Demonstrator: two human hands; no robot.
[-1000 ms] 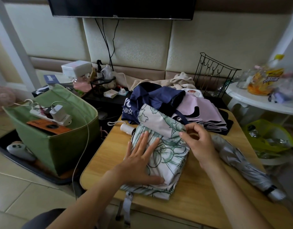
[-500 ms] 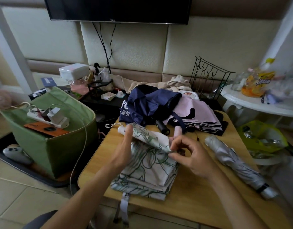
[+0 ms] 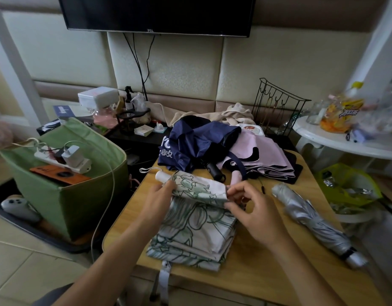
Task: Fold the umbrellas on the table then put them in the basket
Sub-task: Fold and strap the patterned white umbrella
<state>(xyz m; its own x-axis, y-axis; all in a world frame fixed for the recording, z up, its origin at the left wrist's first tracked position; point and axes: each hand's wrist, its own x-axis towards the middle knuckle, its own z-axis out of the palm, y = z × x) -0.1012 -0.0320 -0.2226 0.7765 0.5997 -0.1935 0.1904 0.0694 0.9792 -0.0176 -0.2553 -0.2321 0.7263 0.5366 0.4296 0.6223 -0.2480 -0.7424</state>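
Floral umbrella (image 3: 197,226) on table (image 3: 256,274), left hand (image 3: 158,200) gripping its rolled top near the handle, right hand (image 3: 252,212) pinching the roll's other end, green basket (image 3: 80,195) left of table

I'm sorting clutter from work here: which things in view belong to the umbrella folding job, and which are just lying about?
Part of the job:
floral umbrella, held by the left hand and right hand
navy umbrella
pink umbrella
silver umbrella, already rolled
green basket
table

Just lying about:
television
power strip
wire rack
snack bag
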